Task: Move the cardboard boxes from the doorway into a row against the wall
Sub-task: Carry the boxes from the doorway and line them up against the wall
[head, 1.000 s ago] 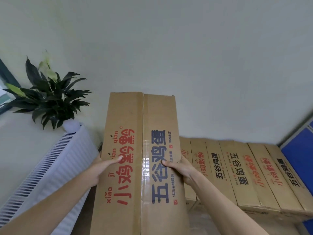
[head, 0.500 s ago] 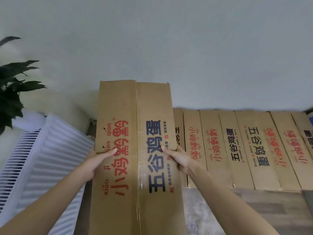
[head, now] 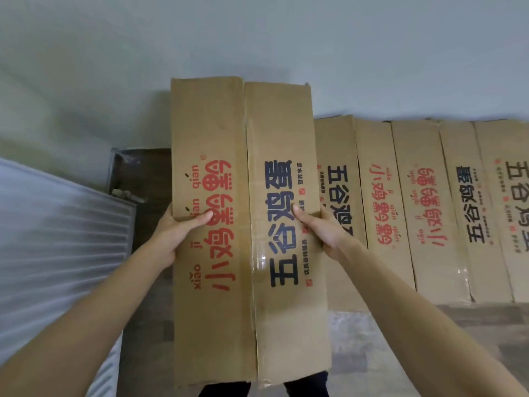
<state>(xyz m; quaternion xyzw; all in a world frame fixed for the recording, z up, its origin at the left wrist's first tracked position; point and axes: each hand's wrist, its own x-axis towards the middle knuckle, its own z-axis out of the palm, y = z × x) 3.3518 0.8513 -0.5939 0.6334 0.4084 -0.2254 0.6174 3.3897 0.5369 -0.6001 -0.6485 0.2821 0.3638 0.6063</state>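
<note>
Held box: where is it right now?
Head view, centre: the held box is gripped at its sides by the left hand and right hand, between the radiator on its left and the row of boxes against the wall.

Count at this moment: cardboard boxes in view, four; one held box (head: 249, 230) raised in front, three in the row against the wall (head: 423, 207), rightmost cut by frame edge; hands, two, left (head: 174, 236) and right (head: 323, 233); radiator (head: 57, 239), one.
</note>
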